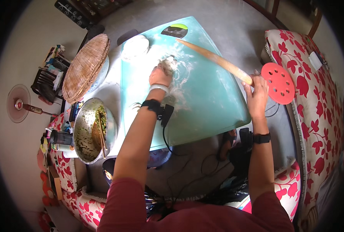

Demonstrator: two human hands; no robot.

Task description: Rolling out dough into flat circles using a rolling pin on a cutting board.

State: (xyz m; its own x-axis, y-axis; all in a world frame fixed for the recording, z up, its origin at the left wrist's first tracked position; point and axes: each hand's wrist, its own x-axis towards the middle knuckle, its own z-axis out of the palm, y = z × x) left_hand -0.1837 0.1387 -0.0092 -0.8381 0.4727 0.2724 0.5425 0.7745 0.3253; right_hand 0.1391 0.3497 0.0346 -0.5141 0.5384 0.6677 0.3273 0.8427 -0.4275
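Note:
My left hand (161, 74) reaches over the floured turquoise board (206, 95), its fingers down among small white dough pieces (171, 62). The back of that hand hides how the fingers are closed. In my right hand (257, 94) is the thick near end of a tapered wooden rolling pin (218, 60). The pin slants across the board's right side, with its thin tip pointing to the far edge. A larger pale lump (135, 47), which looks like dough, lies at the board's far left. Close to the far edge rests a scraper with a green grip (179, 26).
Left of the board stands a steel bowl (83, 145) with chopped green filling and chopsticks (101, 130). Behind it, a woven lid (86, 68) covers a basin (98, 79). A red stool (277, 83) is beside my right hand, before a flowered sofa (314, 101). Cables (164, 133) hang below my wrists.

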